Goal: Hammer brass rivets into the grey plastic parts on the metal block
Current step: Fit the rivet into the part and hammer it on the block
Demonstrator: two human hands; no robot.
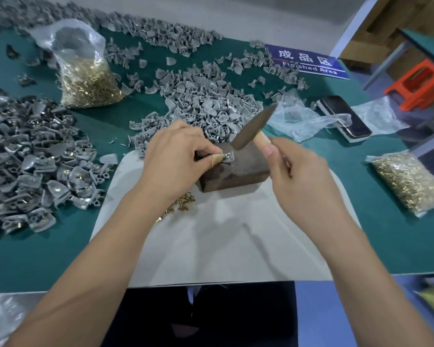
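Pinching a grey plastic part [227, 156] with a brass rivet on the metal block [236, 169] at frame centre, the left hand [176, 156] curls its fingers tight. Just right, the right hand [298, 176] grips the hammer [254, 130], its head raised above the block. Loose rivets [183, 200] lie lower left of the block.

Block [232, 169] on sheet [211, 241] — rivets [183, 200] left.

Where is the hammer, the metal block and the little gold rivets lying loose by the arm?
hammer [253, 128]: head view, on its dark metal head.
metal block [238, 169]: head view, on its bare top face.
loose rivets [183, 200]: head view, middle of the small pile.
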